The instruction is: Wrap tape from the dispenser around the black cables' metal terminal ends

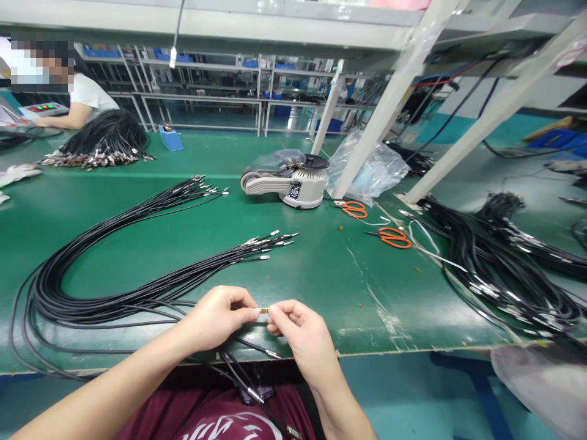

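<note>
My left hand (219, 318) pinches the end of a black cable at the table's front edge. Between the fingertips of both hands shows a small silvery connector (263, 310) with an amber strip, which looks like tape, on it. My right hand (300, 330) is closed on the connector's right side, thumb against fingers. Just beyond my hands lies a looped bundle of black cables (132, 296), its metal-tipped ends pointing right. A few loose cable ends (270, 353) hang below my hands, over the table edge and my lap.
A grey tape dispenser (305, 189) stands at the back middle. Orange-handled scissors (393, 238) and a second orange pair (354, 209) lie right of it. More black cables (477, 256) fill the right side, past slanted white posts (373, 104). A co-worker (85, 91) sits far left.
</note>
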`<action>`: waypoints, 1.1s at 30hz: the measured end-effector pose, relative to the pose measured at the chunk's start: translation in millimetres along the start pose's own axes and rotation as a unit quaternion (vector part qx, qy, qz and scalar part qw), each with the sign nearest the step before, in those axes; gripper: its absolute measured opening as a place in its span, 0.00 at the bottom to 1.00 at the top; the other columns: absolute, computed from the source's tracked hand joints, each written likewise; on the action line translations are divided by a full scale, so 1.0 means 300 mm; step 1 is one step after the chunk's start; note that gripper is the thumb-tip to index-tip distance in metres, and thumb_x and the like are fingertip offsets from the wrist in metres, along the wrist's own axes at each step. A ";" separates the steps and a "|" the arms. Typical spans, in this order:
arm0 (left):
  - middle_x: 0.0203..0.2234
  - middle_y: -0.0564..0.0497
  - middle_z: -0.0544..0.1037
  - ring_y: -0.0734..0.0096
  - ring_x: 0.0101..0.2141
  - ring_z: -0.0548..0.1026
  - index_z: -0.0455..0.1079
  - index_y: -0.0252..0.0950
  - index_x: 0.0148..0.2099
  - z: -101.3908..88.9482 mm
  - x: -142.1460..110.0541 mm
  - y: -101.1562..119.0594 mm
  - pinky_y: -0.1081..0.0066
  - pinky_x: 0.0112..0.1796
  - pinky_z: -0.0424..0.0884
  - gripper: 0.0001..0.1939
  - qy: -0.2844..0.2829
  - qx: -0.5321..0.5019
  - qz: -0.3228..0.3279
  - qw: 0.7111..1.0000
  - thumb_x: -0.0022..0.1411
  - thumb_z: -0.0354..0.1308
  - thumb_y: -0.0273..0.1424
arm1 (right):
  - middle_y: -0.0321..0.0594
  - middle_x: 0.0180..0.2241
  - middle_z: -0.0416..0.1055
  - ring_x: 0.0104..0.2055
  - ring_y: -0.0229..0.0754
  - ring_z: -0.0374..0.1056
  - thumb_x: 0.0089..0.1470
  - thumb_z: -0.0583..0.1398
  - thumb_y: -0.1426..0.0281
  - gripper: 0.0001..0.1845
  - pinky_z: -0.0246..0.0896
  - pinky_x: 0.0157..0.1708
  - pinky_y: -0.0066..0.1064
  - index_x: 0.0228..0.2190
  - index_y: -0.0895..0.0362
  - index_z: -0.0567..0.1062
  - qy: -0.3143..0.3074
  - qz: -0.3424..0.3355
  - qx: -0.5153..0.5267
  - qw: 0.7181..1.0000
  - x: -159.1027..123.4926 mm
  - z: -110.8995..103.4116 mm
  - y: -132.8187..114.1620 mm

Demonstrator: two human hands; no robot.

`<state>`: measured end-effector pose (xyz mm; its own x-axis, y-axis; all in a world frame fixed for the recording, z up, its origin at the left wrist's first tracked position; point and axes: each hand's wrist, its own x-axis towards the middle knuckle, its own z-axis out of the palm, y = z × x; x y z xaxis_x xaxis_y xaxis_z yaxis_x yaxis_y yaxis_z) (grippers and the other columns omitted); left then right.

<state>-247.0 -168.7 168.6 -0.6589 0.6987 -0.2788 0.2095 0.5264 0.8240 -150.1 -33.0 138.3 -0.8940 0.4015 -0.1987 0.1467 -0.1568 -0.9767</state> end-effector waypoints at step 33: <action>0.29 0.53 0.76 0.72 0.33 0.71 0.72 0.38 0.34 -0.012 -0.028 -0.040 0.74 0.37 0.65 0.12 0.016 0.211 0.190 0.959 0.64 0.48 0.34 | 0.37 0.20 0.72 0.24 0.38 0.67 0.50 0.58 0.68 0.10 0.60 0.26 0.26 0.21 0.59 0.73 -0.205 0.050 -0.229 0.950 -0.036 -0.103 -0.027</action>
<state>-246.5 -182.8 162.7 -0.4970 0.8674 0.0226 0.7081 0.3904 0.5884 -128.5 -8.1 145.8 -0.9420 0.0045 -0.3355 0.3240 0.2720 -0.9061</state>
